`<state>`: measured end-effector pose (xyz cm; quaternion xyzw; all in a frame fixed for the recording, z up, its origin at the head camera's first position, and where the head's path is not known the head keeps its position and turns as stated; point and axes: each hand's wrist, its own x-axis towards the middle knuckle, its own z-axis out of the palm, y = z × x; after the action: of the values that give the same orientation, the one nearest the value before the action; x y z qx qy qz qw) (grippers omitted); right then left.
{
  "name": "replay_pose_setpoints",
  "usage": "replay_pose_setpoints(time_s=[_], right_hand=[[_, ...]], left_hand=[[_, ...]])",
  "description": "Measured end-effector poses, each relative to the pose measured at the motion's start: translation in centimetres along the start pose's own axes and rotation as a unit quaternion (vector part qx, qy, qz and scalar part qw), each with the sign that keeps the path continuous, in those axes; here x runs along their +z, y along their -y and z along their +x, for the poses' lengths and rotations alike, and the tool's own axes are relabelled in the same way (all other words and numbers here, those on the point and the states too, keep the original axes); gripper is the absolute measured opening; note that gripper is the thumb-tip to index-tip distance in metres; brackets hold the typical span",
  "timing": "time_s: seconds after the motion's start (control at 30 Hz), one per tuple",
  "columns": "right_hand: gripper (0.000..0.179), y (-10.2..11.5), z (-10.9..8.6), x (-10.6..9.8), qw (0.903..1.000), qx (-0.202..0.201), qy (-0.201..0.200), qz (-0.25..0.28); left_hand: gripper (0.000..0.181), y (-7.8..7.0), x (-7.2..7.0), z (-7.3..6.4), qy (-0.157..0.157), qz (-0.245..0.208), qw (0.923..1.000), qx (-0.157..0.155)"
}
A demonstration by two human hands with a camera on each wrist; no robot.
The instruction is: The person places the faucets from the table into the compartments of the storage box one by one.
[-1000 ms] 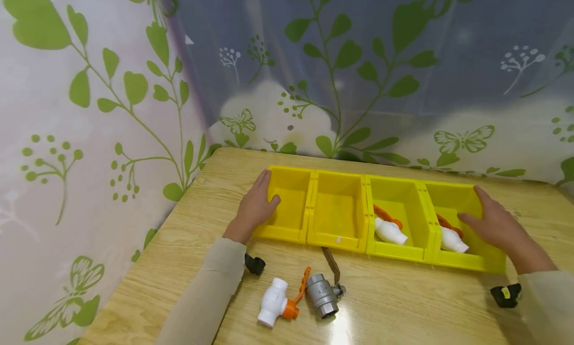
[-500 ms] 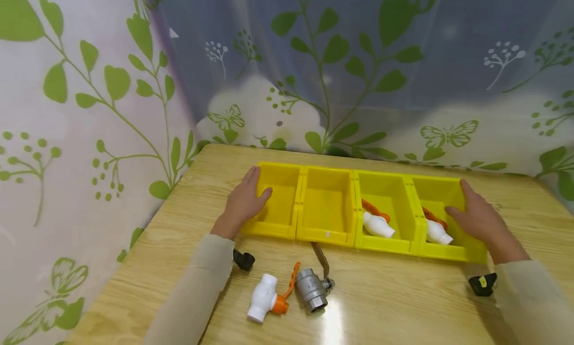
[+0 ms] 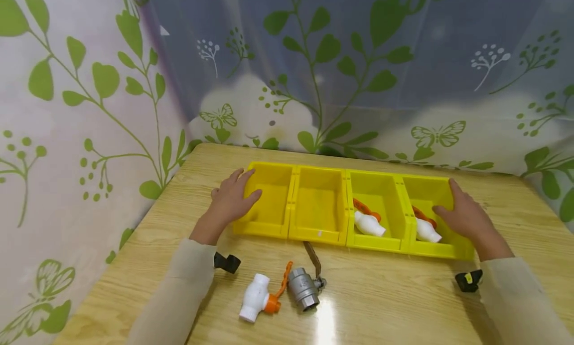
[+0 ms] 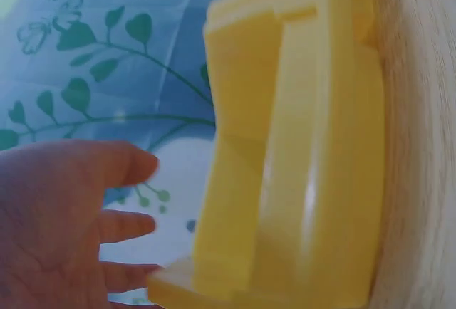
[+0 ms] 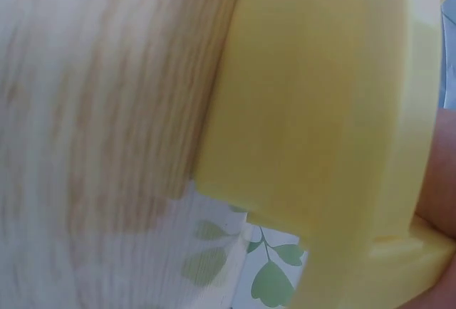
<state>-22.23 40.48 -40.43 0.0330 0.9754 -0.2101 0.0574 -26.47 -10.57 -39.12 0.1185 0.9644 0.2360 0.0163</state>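
A row of yellow storage bins [image 3: 319,200] stands on the wooden table, side by side. The two right-hand bins each hold a white plastic ball valve with an orange handle, one valve [image 3: 368,224] in the inner bin and another valve [image 3: 427,231] in the end bin. At the row's left end my left hand [image 3: 228,200] spreads its fingers beside the wall; the left wrist view shows them fairly straight near the rim. My right hand [image 3: 468,218] grips the right end wall, thumb inside, fingers outside; in the right wrist view the bin hides most of it.
In front of the bins lie a white ball valve [image 3: 254,297] with an orange handle and a metal ball valve [image 3: 303,288] with a brown lever. A patterned cloth [image 3: 341,61] hangs behind the table [image 3: 381,305] and along its left side.
The whole scene has shifted left in the head view. My left hand has loosened and its fingers have spread away from the left wall; the right hand keeps its grip.
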Motion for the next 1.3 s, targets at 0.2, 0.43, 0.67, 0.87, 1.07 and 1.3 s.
replay_pose_setpoints(time_s=[0.2, 0.43, 0.67, 0.87, 1.07, 1.3], right_hand=[[0.093, 0.1, 0.2, 0.5, 0.9999, -0.001, 0.003, 0.010], [0.092, 0.6, 0.3, 0.6, 1.0000, -0.005, -0.005, 0.004], [0.091, 0.7, 0.3, 0.2, 0.9999, -0.006, -0.013, -0.005], [0.092, 0.6, 0.2, 0.2, 0.9999, 0.006, -0.012, 0.005], [0.091, 0.4, 0.1, 0.1, 0.9998, 0.007, -0.019, 0.000], [0.092, 0.1, 0.0, -0.1, 0.9998, 0.012, -0.012, 0.006]], left_hand=[[0.059, -0.9, -0.9, -1.8, 0.017, 0.019, 0.9990, 0.036], [0.057, -1.9, -1.5, -3.4, 0.021, 0.039, 0.9982, 0.039], [0.056, -3.0, -1.6, -4.6, 0.006, 0.042, 0.9956, 0.084], [0.056, -4.3, -2.0, -5.6, 0.006, 0.039, 0.9906, 0.131], [0.057, -5.4, -1.8, -6.7, 0.014, 0.028, 0.9810, 0.191], [0.057, -6.1, -0.6, -7.5, 0.031, -0.006, 0.9670, 0.253]])
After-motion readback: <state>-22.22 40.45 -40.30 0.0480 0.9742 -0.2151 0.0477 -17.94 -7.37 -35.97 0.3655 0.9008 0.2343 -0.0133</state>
